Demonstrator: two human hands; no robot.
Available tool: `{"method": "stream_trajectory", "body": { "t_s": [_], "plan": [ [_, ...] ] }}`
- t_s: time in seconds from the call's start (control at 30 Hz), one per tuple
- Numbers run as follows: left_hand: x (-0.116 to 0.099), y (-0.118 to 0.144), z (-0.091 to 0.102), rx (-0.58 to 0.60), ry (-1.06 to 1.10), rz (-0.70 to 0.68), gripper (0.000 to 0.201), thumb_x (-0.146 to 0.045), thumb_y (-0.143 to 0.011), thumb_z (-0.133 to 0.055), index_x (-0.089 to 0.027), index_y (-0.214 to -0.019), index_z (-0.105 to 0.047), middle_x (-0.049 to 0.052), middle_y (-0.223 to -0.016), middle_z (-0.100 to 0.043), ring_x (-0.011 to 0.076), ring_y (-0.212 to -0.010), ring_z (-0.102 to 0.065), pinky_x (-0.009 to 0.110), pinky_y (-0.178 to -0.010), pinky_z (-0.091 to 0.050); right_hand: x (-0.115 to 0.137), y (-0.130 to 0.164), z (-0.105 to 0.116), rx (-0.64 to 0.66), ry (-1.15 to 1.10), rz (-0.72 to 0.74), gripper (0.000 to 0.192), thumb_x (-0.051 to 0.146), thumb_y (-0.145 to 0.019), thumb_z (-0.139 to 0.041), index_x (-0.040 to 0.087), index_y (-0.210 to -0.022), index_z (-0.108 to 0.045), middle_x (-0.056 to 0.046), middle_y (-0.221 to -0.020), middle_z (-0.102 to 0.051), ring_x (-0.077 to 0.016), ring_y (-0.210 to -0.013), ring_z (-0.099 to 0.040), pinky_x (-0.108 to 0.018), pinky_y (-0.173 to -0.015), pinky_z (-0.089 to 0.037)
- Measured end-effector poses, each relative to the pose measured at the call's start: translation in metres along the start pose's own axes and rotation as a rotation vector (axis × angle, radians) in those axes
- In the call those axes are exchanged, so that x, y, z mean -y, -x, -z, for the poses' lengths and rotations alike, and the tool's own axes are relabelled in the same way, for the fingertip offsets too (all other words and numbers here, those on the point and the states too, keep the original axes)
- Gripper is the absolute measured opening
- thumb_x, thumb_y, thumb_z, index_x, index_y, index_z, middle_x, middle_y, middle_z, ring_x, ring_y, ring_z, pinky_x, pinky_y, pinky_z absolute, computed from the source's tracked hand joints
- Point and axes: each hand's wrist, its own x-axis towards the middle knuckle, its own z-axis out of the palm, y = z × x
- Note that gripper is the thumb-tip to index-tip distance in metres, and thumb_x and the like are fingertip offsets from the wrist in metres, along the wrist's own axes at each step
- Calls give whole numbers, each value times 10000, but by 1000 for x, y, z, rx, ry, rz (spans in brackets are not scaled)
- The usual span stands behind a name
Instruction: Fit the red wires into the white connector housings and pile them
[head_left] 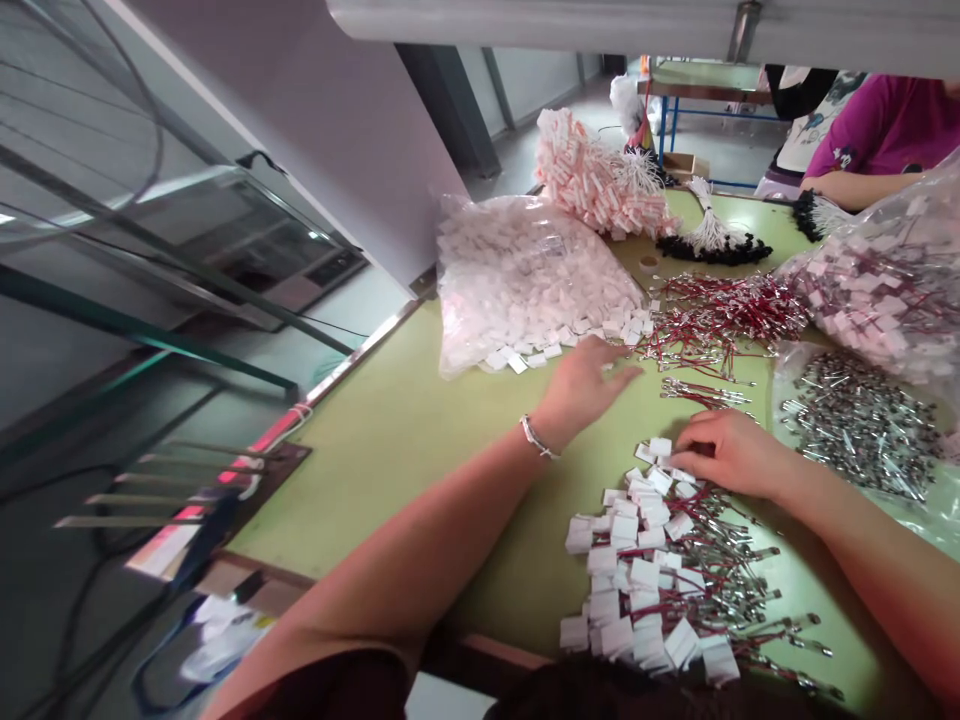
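My left hand (583,388), with a bracelet at its wrist, reaches over the front edge of the loose white plastic connector housings (536,358). Its thumb is spread from the fingers, and nothing shows in its grasp. At the top of a pile of white connectors with red wires (643,580), my right hand (731,452) has thumb and fingers curled at a white connector (660,447). The fingertips partly hide where they meet it. Just beyond the right hand lies a small row of red wires with metal terminals (705,392).
A clear bag of white housings (525,250) stands behind the left hand. A heap of red wires (727,310) and a bag of metal parts (862,420) lie right. Pink-white bundles (592,175) sit at the back. A person in a purple top (885,130) is across the table.
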Motion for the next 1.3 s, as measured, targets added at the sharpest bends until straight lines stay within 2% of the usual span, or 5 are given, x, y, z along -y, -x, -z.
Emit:
{"method": "stream_trajectory", "body": {
  "t_s": [0.17,0.33,0.77,0.97,1.3],
  "plan": [
    [25,-10,-2,25,-228,82,210,-206,-827,-563,-122,-961,-701,116,-952,-598,239,-906,-574,350,-844,-470,-14,-13,1,-233,336,-175,186,216,-892,-513,200,-836,-690,-61,-846,-655,-172,-757,-586,-293,-615,-415],
    [22,-10,-8,24,-124,47,156,-136,-766,-612,-144,-901,-689,70,-872,-623,198,-813,-575,318,-796,-463,-32,-21,-12,-186,640,-181,161,168,-884,-490,172,-859,-648,-85,-870,-636,-201,-789,-581,-297,-579,-380],
    [-1,5,-18,248,1148,391,246,-146,-692,-713,-115,-936,-720,0,-622,-602,69,-563,-502,227,-577,-391,-35,-14,3,-343,266,-173,215,138,-860,-469,207,-897,-669,-67,-899,-675,-215,-827,-610,-366,-716,-481],
    [-8,7,-18,311,1234,459,293,-120,-699,-715,-126,-992,-706,5,-651,-639,73,-588,-547,232,-613,-411,-32,-14,6,-341,295,-237,302,126,-859,-427,186,-1056,-649,-102,-996,-662,-239,-860,-615,-398,-741,-483],
    [-15,12,-19,390,1155,411,169,-168,-768,-671,-140,-928,-719,27,-729,-679,82,-618,-562,240,-640,-452,-1,-11,2,-339,-5,-187,148,171,-852,-510,223,-855,-649,-34,-820,-683,-172,-728,-607,-316,-649,-464]
  ]
}}
